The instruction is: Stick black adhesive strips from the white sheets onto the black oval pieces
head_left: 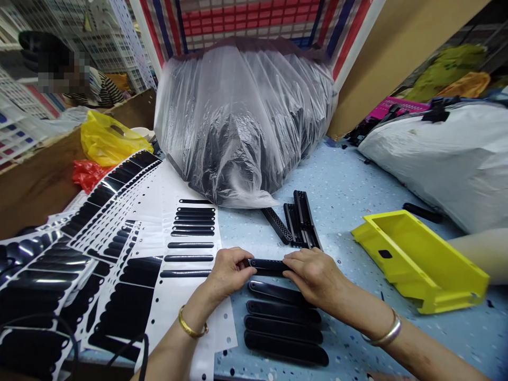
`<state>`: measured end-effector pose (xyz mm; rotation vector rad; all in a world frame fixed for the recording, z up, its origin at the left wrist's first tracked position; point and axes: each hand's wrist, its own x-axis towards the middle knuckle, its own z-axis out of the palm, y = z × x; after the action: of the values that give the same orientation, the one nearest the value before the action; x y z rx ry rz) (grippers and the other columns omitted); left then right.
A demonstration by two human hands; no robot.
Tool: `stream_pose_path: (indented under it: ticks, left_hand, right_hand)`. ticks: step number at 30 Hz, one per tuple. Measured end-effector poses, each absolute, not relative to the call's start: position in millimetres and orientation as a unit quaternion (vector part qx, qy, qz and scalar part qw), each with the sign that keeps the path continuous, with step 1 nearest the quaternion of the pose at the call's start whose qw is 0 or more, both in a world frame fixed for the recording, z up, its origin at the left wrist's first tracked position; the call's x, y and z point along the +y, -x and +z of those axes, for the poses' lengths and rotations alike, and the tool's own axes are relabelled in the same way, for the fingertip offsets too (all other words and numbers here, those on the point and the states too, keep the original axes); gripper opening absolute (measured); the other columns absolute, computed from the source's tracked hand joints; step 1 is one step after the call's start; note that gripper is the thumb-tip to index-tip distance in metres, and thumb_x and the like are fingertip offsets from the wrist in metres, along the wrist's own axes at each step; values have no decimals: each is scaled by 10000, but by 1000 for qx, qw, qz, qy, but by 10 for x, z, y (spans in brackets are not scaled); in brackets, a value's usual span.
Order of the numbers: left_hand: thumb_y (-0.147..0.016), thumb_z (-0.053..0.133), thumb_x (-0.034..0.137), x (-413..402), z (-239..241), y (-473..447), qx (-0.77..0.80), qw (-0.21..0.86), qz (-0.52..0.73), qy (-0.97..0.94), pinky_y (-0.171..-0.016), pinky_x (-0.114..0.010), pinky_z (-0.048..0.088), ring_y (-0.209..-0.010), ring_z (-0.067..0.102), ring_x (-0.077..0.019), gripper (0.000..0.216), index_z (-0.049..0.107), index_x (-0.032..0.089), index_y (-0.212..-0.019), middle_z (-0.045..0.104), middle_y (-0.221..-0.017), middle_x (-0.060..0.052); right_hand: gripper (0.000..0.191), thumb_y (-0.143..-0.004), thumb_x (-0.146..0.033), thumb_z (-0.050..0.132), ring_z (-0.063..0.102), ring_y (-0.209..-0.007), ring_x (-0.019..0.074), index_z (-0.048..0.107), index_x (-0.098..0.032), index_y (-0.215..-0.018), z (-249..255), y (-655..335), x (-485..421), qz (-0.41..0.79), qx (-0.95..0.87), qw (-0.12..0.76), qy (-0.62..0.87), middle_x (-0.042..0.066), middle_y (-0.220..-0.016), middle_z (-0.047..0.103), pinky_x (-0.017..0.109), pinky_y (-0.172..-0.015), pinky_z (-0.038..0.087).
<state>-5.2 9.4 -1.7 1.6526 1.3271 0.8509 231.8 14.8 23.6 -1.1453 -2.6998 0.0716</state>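
Observation:
My left hand [230,272] and my right hand [313,275] pinch the two ends of a narrow black plastic strip [268,264] just above the blue table. My fingers are closed on it. Below my hands a row of several finished glossy black strips [283,330] lies side by side. To my left lie white backing sheets [190,233] with long black stickers, some slots peeled. A few unfinished black perforated strips [297,219] lie beyond my hands.
A big clear plastic bag of black parts [242,116] fills the middle back. A yellow plastic tray [420,259] sits at right, a white sack [448,153] behind it. Yellow and red bags [107,140] lie at left; another person sits far left.

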Motion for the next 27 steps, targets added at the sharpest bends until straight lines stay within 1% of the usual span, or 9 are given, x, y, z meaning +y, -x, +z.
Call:
stream_pose_path:
  ticks: [6, 13, 19, 23, 27]
  left_hand:
    - [-681, 724, 113, 98, -29, 56, 525, 411, 342, -662, -553, -228, 459, -540, 558, -119, 184, 789, 141, -850, 658, -664, -15]
    - [-687, 720, 119, 105, -27, 65, 519, 413, 342, -666, -551, -226, 452, -544, 550, -116, 168, 787, 149, -838, 656, -666, -12]
    - [-675, 728, 115, 105, -73, 72, 516, 417, 348, -662, -548, -223, 448, -537, 539, -111, 180, 784, 145, -844, 645, -649, -2]
    - [-682, 724, 110, 103, -69, 72, 512, 415, 350, -665, -543, -221, 442, -536, 535, -109, 176, 783, 136, -846, 641, -650, -4]
    - [-678, 724, 92, 107, -57, 68, 513, 413, 347, -668, -544, -218, 438, -541, 533, -108, 170, 783, 143, -829, 636, -644, 1]
  right_hand:
    - [142, -889, -152, 568, 649, -727, 212, 699, -194, -857, 228, -2326, 162, 17, -919, 93, 384, 71, -858, 744, 333, -654, 380]
    - [147, -899, -167, 575, 671, -713, 199, 709, -198, -848, 247, -2372, 167, 45, -912, 144, 381, 65, -839, 751, 305, -659, 438]
    - [140, -899, -182, 587, 683, -716, 193, 722, -190, -859, 275, -2393, 163, 41, -912, 142, 383, 69, -840, 758, 290, -673, 475]
    - [125, -896, -177, 596, 682, -738, 193, 718, -191, -870, 260, -2383, 170, 45, -914, 131, 382, 68, -852, 757, 294, -692, 465]
    - [104, -881, -160, 611, 674, -732, 199, 710, -188, -868, 254, -2366, 171, 48, -915, 120, 383, 61, -855, 755, 303, -665, 427]
